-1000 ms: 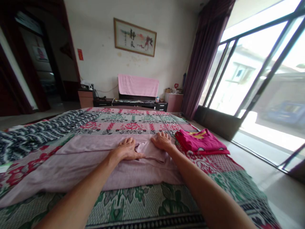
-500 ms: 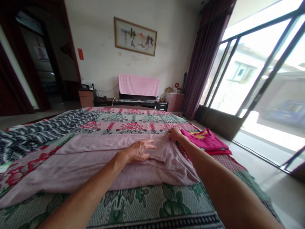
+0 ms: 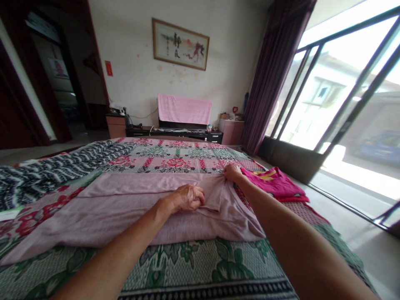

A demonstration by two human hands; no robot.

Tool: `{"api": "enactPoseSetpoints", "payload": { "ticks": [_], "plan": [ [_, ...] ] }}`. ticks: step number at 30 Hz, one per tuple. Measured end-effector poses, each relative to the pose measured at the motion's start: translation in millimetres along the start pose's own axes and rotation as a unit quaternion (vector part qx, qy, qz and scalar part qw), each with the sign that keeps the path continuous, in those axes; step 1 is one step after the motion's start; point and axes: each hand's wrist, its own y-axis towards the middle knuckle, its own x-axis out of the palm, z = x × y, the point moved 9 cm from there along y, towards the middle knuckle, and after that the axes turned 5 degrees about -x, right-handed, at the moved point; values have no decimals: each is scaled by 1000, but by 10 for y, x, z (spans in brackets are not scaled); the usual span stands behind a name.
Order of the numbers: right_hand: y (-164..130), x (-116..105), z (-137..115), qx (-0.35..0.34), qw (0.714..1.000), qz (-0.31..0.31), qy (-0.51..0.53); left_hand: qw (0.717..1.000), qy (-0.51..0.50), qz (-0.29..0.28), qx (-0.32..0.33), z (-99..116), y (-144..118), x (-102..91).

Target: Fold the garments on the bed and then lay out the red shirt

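The mauve cloth is lying spread across the bed, beside a folded pink shirt, and the step in hand looks like folding its right end, which will go best if both grips are pulling the edge taut and lifting together so the fold is lying straight. The right hand is pinching the far corner. The left hand, open and reaching half a second ago, is now closing on the near fold.

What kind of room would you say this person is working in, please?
Probably a bedroom in a home: a bed with a floral bedspread, a framed picture on the wall, and purple curtains beside large sliding windows.
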Motion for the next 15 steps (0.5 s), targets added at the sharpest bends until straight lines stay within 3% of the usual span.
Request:
{"api": "enactPoseSetpoints", "payload": {
  "ticks": [4,10,15],
  "plan": [
    [-44,-35,-123,-23,1000,-6,-1,1000,-3,9,-1,6,-10,-8],
    [-131,22,-169,-88,993,-72,16,1000,-10,8,-2,11,-16,-19],
    [-240,-253,-46,-59,998,-23,6,999,-25,-2,-22,-9,-15,-15]
  ]
}}
